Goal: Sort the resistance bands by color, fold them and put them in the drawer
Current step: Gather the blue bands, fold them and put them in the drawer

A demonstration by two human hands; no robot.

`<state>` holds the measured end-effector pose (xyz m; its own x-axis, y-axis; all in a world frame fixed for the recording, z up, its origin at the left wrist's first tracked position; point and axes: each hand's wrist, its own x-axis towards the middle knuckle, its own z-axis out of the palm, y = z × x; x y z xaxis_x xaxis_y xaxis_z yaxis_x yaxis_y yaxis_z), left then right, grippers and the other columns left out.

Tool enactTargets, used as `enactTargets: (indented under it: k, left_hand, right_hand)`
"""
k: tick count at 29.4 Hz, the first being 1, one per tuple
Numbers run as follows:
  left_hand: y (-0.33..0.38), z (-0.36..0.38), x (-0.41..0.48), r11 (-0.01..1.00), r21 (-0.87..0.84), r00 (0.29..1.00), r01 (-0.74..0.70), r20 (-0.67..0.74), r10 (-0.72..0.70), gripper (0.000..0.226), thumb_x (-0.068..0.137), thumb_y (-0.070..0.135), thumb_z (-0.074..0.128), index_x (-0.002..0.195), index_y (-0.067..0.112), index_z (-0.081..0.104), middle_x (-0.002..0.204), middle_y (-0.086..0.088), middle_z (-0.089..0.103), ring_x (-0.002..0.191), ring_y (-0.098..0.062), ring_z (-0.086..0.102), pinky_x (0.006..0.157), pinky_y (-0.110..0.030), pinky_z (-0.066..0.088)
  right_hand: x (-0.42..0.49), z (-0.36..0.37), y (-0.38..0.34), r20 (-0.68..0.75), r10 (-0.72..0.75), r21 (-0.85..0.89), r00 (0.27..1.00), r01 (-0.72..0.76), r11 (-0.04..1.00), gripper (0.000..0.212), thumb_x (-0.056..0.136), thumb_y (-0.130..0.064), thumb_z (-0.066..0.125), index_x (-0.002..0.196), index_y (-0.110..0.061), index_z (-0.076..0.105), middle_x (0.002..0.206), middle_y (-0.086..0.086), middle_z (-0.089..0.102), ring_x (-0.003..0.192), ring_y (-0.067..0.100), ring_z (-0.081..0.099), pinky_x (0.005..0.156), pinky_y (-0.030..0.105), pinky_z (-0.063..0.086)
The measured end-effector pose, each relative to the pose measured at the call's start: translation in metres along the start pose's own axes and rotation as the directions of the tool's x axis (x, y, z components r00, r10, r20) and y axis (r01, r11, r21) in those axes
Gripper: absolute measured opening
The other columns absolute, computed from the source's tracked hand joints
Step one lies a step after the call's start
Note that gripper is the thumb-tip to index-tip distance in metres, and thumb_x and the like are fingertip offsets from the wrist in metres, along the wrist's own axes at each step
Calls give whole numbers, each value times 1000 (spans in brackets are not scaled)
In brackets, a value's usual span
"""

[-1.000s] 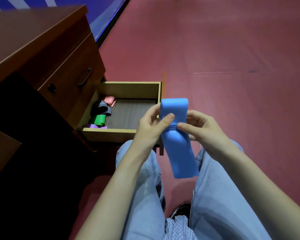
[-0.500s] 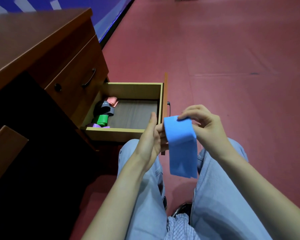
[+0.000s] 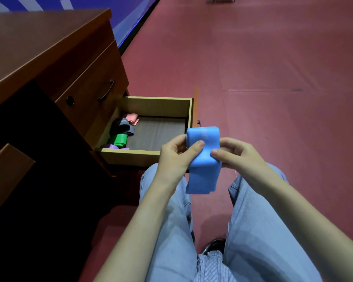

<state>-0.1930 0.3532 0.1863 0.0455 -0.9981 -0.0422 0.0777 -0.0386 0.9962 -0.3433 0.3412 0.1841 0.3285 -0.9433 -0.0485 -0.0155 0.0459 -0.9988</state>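
Two hands hold one blue band (image 3: 202,159) just outside the open drawer (image 3: 130,157), at its pulled-out front corner. The left hand (image 3: 175,157) pinches the folded upper part, thumb on the near face. The right hand (image 3: 238,157) pinches it from the opposite edge, and the loose end hangs below both. At the drawer's inner end lie a pink band (image 3: 132,118), black band (image 3: 121,127), green band (image 3: 119,139) and purple band (image 3: 112,146) in a row

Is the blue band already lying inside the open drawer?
No, the left hand and right hand hold the blue band outside the drawer.
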Motion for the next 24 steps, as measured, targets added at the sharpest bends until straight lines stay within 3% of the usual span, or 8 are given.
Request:
enactTargets:
  k: [4,7,9,11,14,16,20,24]
  left_hand:
    - [-2,-1,-1,995,-87,998,50,33,-48,15,81,27,62,95,22,63,88,0,66,83,-14,62,71,-25,51]
    - [-10,-1,-1,969,-56,968,241,88,-236,55,73,58,46,108,18,62,96,-8,65,88,-19,62,76,-28,48]
    - [-14,-3,-2,938,-19,935,345,88,-342,72,77,67,41,114,9,61,82,-11,56,81,-22,54,69,-26,44]
    - [-17,-5,-4,921,14,917,389,92,-389,64,90,59,27,107,9,64,76,-7,54,79,-21,55,67,-24,46]
    - [-16,-9,-6,894,-64,886,443,181,-426,59,94,54,15,97,19,62,93,-8,67,92,-23,65,80,-32,51]
    - [-15,-11,-7,861,-146,864,488,222,-452,61,93,56,15,98,17,61,93,-6,68,90,-22,65,81,-36,51]
    - [-17,-16,-6,825,-235,856,515,185,-482,54,92,55,29,103,15,64,91,-5,66,86,-20,64,75,-34,53]
    - [-18,-21,-5,883,-245,915,400,46,-401,20,90,26,53,98,12,64,86,-4,65,77,-16,63,62,-27,55]
  right_hand:
    - [2,3,-3,-33,-36,54,999,38,998,20,85,-4,56,90,-22,63,70,-10,71,69,3,65,60,20,55]
    - [4,4,-5,-120,-77,101,990,90,991,21,85,-6,56,91,-26,62,76,-10,70,74,5,65,64,23,55]
    - [6,3,-6,-185,-108,77,977,124,989,23,84,-5,57,91,-27,63,81,-10,68,78,7,62,65,23,54]
    - [8,2,-4,-200,-132,56,971,145,988,26,83,-3,58,89,-27,63,78,-14,68,77,5,61,65,22,54]
    - [9,4,3,-184,-144,40,972,154,987,29,80,3,60,86,-25,64,71,-15,70,70,0,62,66,17,53]
    - [8,6,9,-182,-176,35,967,185,982,30,76,0,66,85,-29,66,84,-8,70,80,2,63,75,18,51]
    - [6,13,16,-135,-209,-118,968,194,974,51,78,9,59,69,-40,70,107,-13,55,97,-9,54,75,9,45]
    - [0,21,23,-76,-158,-132,985,147,980,61,81,16,48,72,-40,70,120,-21,47,108,-8,52,76,7,45]
